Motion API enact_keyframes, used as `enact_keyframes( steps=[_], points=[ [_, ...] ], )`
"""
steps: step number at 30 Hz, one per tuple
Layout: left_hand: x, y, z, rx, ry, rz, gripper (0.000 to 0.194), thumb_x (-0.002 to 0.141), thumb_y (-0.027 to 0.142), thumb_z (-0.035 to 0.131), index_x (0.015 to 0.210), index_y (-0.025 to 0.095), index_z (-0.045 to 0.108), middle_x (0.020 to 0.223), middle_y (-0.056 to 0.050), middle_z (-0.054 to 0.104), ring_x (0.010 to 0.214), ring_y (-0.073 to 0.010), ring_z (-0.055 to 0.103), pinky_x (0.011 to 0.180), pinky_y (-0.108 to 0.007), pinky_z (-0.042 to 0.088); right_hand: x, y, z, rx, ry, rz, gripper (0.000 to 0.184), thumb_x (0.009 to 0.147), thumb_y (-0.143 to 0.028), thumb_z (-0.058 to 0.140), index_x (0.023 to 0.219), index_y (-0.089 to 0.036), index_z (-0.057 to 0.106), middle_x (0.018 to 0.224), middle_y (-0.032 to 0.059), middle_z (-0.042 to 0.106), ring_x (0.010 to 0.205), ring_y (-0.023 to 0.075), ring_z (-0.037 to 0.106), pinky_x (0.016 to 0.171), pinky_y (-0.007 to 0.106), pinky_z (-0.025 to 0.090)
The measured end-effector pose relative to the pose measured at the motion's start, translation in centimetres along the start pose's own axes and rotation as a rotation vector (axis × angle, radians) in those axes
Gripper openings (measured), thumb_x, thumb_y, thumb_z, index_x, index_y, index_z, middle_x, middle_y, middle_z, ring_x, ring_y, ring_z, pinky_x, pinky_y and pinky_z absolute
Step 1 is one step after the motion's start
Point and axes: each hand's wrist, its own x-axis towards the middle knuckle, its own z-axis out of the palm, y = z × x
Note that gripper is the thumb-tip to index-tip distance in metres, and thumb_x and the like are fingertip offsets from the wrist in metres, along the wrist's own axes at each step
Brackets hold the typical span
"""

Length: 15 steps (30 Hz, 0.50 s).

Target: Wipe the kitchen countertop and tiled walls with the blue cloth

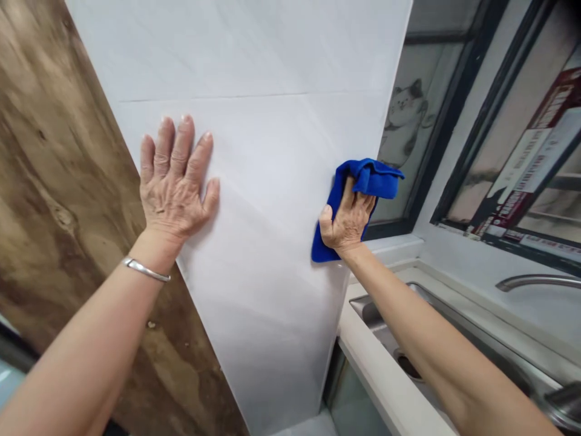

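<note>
My left hand (175, 181) lies flat and open against a white tiled wall (272, 121), fingers stretched upward, a silver bangle on the wrist. My right hand (347, 221) presses a folded blue cloth (363, 181) against the same wall near its right edge, fingers over the cloth.
A brown wood-grain panel (59, 181) borders the wall on the left. At the right are a white counter edge (385, 381), a steel sink (454, 327) under my forearm, a curved tap (535, 281), and a dark-framed window (458, 121) with a cat picture.
</note>
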Motion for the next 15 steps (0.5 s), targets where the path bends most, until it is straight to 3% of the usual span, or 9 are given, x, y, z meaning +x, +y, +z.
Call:
enact_keyframes(
  steps=[5,10,15],
  points=[
    [-0.7,0.3,0.6,0.005,0.019,0.087,0.091,0.08,0.062,0.061,0.155,0.039,0.015,0.161,0.016,-0.004,0.154,-0.0276,-0.004,0.127,-0.052,-0.014,-0.3,0.4,0.2,-0.054,0.059,-0.026,0.075,0.087,-0.045,0.036,0.152,-0.01,0.023,0.152,0.0225,0.029,0.144,0.0415,0.023,0.113,0.07,0.024],
    [-1.1,1.2,0.1,-0.104,0.051,0.069,0.072,0.088,0.056,0.045,0.154,0.038,0.023,0.164,0.013,0.007,0.154,-0.023,-0.001,0.128,-0.047,-0.012,-0.7,0.6,0.4,-0.082,0.054,-0.002,0.075,0.09,-0.048,0.03,0.154,-0.009,0.018,0.155,0.0239,0.025,0.146,0.0426,0.02,0.112,0.07,0.025],
    [-1.5,1.8,0.3,-0.144,0.106,0.074,0.07,0.088,0.054,0.043,0.154,0.035,0.028,0.164,0.008,0.018,0.154,-0.0239,0.005,0.129,-0.05,-0.004,-1.0,0.5,0.7,-0.069,0.062,0.007,0.074,0.091,-0.049,0.032,0.153,-0.01,0.022,0.154,0.0256,0.027,0.144,0.0447,0.023,0.108,0.071,0.029]
  ],
)
